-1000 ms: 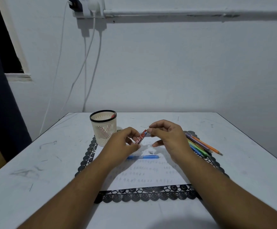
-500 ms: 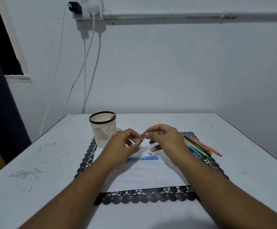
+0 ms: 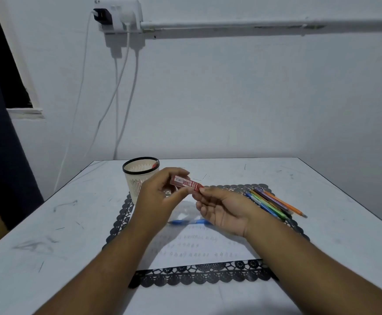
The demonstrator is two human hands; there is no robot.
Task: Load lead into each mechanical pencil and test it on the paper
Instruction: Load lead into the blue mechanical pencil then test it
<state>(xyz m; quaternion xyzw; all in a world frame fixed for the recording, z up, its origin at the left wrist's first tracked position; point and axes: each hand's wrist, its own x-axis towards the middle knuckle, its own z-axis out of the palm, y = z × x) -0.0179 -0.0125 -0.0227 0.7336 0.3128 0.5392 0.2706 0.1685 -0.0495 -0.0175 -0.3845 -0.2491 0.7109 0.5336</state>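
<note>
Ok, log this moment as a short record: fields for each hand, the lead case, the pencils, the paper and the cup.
left hand: grips the red lead case, fingers curled round it
right hand: palm up, fingertips at the case's right end
red lead case: held above the paper, tilted down to the right
blue pencil: lies alone on the paper
coloured pencils: bundle on the black lace mat, right side
paper: on the mat, rows of faint pencil marks
mesh cup: upright, left of the hands
</note>
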